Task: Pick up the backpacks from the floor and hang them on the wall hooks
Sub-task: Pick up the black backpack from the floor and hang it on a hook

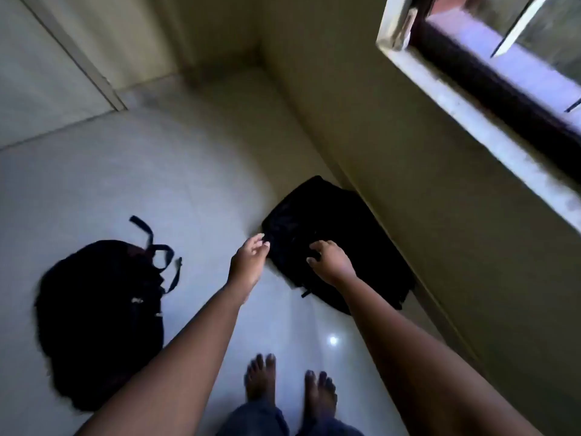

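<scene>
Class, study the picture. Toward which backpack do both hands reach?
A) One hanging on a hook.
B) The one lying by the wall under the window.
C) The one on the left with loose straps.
B: the left hand and right hand are both at the backpack by the wall, while the strapped backpack lies apart on the left.

Left backpack (97, 325) on floor (157, 184), right backpack (339, 221) beside wall (408, 184)
</scene>
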Motion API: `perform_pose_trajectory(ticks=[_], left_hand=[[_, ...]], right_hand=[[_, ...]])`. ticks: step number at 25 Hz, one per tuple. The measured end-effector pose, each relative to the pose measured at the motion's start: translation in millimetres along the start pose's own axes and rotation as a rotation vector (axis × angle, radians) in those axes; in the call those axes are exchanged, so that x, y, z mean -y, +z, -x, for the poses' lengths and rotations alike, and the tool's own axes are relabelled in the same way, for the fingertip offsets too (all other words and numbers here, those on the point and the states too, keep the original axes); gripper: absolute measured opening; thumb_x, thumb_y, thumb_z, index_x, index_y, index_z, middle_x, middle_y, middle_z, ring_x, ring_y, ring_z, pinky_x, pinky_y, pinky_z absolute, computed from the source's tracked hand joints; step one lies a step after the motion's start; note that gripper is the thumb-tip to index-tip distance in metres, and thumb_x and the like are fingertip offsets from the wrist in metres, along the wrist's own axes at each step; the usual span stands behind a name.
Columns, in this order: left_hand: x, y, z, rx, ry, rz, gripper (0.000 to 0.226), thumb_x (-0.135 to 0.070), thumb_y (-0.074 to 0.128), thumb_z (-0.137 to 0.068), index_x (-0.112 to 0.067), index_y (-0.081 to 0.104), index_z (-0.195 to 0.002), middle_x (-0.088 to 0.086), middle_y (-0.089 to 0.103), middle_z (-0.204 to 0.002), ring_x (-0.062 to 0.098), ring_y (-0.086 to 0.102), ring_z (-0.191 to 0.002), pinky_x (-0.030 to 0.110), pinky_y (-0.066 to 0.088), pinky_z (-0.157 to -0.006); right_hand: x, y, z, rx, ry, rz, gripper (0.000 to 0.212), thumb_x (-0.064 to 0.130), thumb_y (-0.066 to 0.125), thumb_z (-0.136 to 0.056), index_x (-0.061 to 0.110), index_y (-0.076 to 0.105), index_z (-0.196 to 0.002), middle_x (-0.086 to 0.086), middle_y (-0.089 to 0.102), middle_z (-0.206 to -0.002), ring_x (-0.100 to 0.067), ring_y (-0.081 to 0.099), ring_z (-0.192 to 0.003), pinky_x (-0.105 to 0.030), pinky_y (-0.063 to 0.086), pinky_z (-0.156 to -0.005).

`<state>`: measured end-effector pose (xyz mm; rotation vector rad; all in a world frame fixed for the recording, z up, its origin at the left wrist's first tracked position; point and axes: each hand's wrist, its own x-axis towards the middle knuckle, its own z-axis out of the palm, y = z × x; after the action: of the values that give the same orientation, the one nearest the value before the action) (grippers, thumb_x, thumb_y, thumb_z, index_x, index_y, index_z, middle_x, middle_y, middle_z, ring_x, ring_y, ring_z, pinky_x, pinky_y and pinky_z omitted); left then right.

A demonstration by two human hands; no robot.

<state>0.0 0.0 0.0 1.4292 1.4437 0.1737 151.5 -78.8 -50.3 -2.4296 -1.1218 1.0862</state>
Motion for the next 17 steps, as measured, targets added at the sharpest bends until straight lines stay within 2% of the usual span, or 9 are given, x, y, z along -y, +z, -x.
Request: perform_pose_trajectory(ticks=[4, 6, 8, 10, 11, 13, 14, 15, 17], left_hand=[[114, 89, -141, 0.102, 0.024, -0.094, 0.040, -0.018, 0.051, -0.092, -0.016, 0.050, -0.132, 0.009, 0.055, -0.136, 0.022, 0.052, -0.124, 0.031, 0.038, -0.103], [156, 119, -187, 0.121, 0.042, -0.076, 0.040, -0.017, 0.052, -0.092, -0.016, 0.050, -0.132, 0.009, 0.055, -0.136, 0.022, 0.051, -0.125, 0.031, 0.037, -0.105], [183, 140, -224, 0.147, 0.064, -0.047, 0.040, -0.017, 0.051, -0.092, -0.016, 0.049, -0.132, 0.007, 0.054, -0.136, 0.020, 0.050, -0.126, 0.027, 0.036, -0.103], [201, 152, -248, 0.174, 0.065, -0.040, 0.040, -0.017, 0.051, -0.093, -0.016, 0.049, -0.133, 0.005, 0.055, -0.135, 0.019, 0.049, -0.127, 0.021, 0.034, -0.099], [208, 155, -254, 0.178, 0.064, -0.038, 0.040, -0.017, 0.051, -0.093, -0.016, 0.049, -0.132, 0.005, 0.055, -0.135, 0.019, 0.049, -0.126, 0.020, 0.033, -0.098], [215, 151, -256, 0.165, 0.072, -0.020, 0.040, -0.016, 0.051, -0.092, -0.016, 0.050, -0.132, 0.007, 0.056, -0.135, 0.019, 0.051, -0.125, 0.020, 0.034, -0.098], [217, 146, -253, 0.149, 0.067, -0.013, 0.039, -0.015, 0.052, -0.092, -0.016, 0.050, -0.131, 0.007, 0.056, -0.134, 0.020, 0.051, -0.124, 0.020, 0.034, -0.098], [217, 137, -247, 0.128, 0.058, -0.008, 0.039, -0.015, 0.051, -0.092, -0.016, 0.051, -0.131, 0.007, 0.056, -0.134, 0.019, 0.052, -0.124, 0.020, 0.034, -0.098], [216, 113, -228, 0.070, 0.041, 0.004, 0.038, -0.014, 0.051, -0.092, -0.015, 0.052, -0.129, 0.006, 0.056, -0.134, 0.018, 0.051, -0.124, 0.018, 0.034, -0.097]], right_hand=[[-81, 124, -127, 0.045, 0.038, 0.157, 0.051, 0.031, 0.060, -0.085, 0.018, 0.045, -0.133, -0.009, 0.042, -0.139, -0.027, 0.038, -0.131, -0.040, 0.040, -0.103], [-114, 180, -167, 0.069, 0.032, 0.262, 0.061, 0.036, 0.066, -0.080, 0.018, 0.041, -0.133, -0.008, 0.039, -0.139, -0.028, 0.036, -0.130, -0.043, 0.041, -0.099], [-135, 216, -196, 0.013, 0.033, 0.347, 0.074, 0.039, 0.074, -0.069, 0.017, 0.039, -0.130, -0.009, 0.038, -0.136, -0.032, 0.037, -0.125, -0.046, 0.041, -0.095], [-144, 236, -213, -0.057, 0.007, 0.456, 0.084, 0.038, 0.085, -0.050, 0.016, 0.045, -0.120, -0.012, 0.048, -0.122, -0.033, 0.048, -0.109, -0.042, 0.046, -0.085], [-145, 242, -218, -0.066, -0.028, 0.502, 0.084, 0.038, 0.089, -0.037, 0.015, 0.052, -0.109, -0.011, 0.057, -0.108, -0.031, 0.056, -0.095, -0.037, 0.050, -0.075], [-140, 245, -220, -0.129, -0.100, 0.573, 0.069, 0.034, 0.091, -0.020, 0.017, 0.060, -0.080, -0.005, 0.064, -0.076, -0.023, 0.062, -0.065, -0.025, 0.049, -0.051], [-134, 246, -218, -0.159, -0.138, 0.577, 0.057, 0.029, 0.090, -0.026, 0.016, 0.061, -0.074, -0.005, 0.064, -0.070, -0.023, 0.063, -0.061, -0.023, 0.047, -0.047], [-123, 247, -213, -0.110, -0.170, 0.519, 0.042, 0.022, 0.086, -0.043, 0.013, 0.062, -0.076, -0.009, 0.065, -0.073, -0.027, 0.064, -0.067, -0.026, 0.049, -0.050], [-94, 258, -198, -0.023, -0.273, 0.371, 0.021, 0.009, 0.061, -0.077, 0.006, 0.061, -0.098, -0.017, 0.063, -0.097, -0.035, 0.060, -0.094, -0.037, 0.050, -0.071]])
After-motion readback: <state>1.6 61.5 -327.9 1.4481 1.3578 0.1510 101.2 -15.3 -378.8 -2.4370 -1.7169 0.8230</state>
